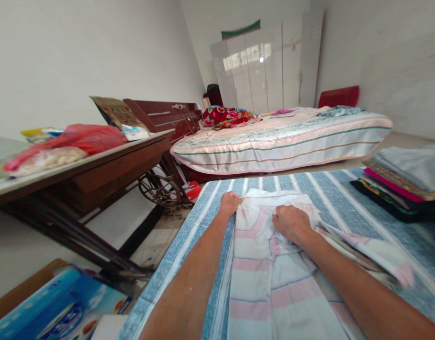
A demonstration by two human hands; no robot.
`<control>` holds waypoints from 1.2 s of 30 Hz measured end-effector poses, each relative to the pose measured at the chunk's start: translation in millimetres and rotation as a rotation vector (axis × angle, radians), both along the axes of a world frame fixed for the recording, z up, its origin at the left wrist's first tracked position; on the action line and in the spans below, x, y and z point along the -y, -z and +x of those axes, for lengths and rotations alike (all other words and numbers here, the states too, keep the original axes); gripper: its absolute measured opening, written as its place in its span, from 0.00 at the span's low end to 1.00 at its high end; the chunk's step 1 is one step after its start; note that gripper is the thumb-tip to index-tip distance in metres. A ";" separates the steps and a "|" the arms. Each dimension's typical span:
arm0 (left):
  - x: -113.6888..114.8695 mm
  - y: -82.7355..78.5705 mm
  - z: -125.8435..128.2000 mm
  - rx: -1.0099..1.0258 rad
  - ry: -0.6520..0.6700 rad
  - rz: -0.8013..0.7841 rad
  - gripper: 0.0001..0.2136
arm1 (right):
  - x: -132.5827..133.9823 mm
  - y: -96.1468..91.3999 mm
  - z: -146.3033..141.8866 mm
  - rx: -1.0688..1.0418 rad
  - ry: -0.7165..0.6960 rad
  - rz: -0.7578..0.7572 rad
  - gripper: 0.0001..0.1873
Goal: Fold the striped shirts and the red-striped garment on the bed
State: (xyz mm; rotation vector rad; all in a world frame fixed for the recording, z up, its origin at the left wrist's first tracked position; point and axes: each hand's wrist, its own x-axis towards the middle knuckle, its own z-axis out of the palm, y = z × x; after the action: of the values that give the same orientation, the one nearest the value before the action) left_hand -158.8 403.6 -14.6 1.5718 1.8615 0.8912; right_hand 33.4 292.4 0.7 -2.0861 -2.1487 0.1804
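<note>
A pale striped garment point(270, 278), white with pink and blue bands, lies spread on a blue-and-white striped sheet point(199, 222). My left hand point(230, 203) rests at the garment's far left edge with its fingers curled onto the cloth. My right hand point(291, 222) is closed, pinching a fold of the same garment near its upper middle. One loose part of the garment point(376, 257) trails off to the right.
A stack of folded clothes point(401, 186) sits at the right. A second bed with a striped mattress point(281, 141) stands beyond. On the left stands a wooden sewing-machine table point(107, 165) holding red bags point(86, 137). A blue box point(54, 307) lies at the lower left.
</note>
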 end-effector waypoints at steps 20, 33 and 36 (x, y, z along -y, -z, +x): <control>24.7 -5.4 -3.3 0.056 -0.072 0.023 0.13 | -0.9 6.0 -4.9 0.076 -0.256 0.179 0.11; 31.0 -30.8 8.9 0.219 -0.134 -0.355 0.13 | -1.9 10.7 -2.9 0.064 -0.227 0.185 0.13; 34.3 -31.6 8.7 0.245 -0.137 -0.392 0.08 | -1.9 11.6 -2.8 0.055 -0.221 0.183 0.13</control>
State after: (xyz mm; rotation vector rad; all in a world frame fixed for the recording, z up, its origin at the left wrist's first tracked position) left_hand -150.0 369.3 17.0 1.0619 1.8447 0.6874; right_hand 30.6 294.3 -10.9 -1.7754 -2.3276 -0.0499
